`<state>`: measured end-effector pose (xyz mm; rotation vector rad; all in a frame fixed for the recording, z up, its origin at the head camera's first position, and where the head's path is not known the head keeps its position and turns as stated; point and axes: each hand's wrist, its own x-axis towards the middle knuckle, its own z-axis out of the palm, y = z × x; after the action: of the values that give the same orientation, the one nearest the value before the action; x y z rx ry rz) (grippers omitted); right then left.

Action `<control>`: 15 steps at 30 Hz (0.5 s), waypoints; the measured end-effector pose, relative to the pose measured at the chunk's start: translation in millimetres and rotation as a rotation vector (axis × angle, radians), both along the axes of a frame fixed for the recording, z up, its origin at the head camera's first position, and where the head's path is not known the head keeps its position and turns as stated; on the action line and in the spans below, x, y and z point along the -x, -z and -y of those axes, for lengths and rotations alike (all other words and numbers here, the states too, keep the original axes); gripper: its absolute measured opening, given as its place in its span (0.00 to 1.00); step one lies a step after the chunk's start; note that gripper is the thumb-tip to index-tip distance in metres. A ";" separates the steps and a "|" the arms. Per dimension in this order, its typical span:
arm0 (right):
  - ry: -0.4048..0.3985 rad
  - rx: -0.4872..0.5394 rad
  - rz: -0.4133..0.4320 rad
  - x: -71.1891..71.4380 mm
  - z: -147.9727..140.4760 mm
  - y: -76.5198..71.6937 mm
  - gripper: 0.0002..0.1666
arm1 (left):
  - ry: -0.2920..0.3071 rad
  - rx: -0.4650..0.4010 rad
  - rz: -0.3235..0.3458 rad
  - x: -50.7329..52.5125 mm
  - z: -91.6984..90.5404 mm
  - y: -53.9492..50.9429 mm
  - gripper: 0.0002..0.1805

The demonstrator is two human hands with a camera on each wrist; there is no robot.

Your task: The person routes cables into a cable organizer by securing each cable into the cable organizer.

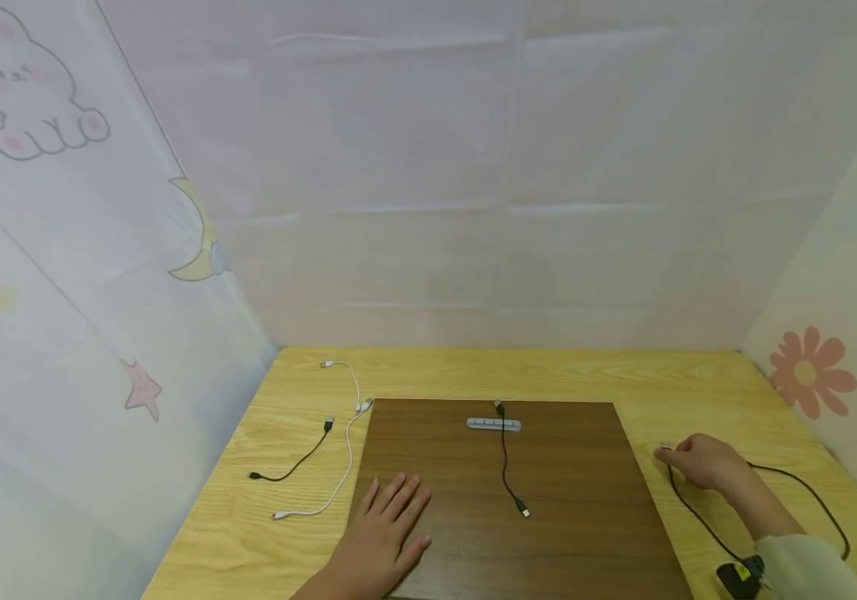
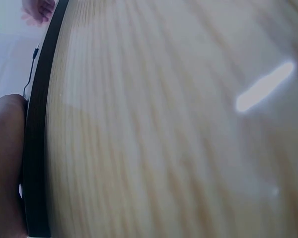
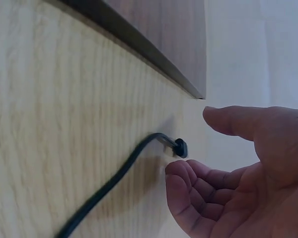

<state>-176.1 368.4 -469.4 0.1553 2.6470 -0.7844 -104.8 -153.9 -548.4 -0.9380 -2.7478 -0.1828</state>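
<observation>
My left hand lies flat with spread fingers on the left front part of a dark brown board. At the right of the board, my right hand hovers by the end of a black cable. In the right wrist view its thumb stands apart from the loosely curled fingers. The dark cable end is just beyond the fingertips, not pinched; whether they touch is unclear. On the board, a short black USB cable crosses a small pale-grey slotted strip.
Left of the board lie two white cables and a short black cable on the light wood table. A black item with a yellow label sits near my right sleeve. Patterned sheets enclose the table's back and sides.
</observation>
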 end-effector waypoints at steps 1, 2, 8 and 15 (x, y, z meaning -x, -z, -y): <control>0.005 -0.006 0.003 0.9 0.3 0.9 0.28 | -0.002 0.000 0.003 0.3 -0.3 -0.2 0.33; 0.012 -0.014 0.006 1.7 0.7 1.7 0.28 | -0.003 0.002 0.003 0.5 -0.6 -0.6 0.33; 0.021 -0.044 0.006 4.2 3.2 4.2 0.30 | -0.003 0.000 0.017 2.5 -0.5 -2.6 0.33; -0.017 -0.098 -0.029 6.8 3.8 9.9 0.29 | -0.001 0.016 -0.015 1.2 0.8 -3.4 0.33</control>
<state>-182.9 364.6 -479.3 0.1486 2.7115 -0.6572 -106.0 -154.7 -545.0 -0.9387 -2.7396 -0.1535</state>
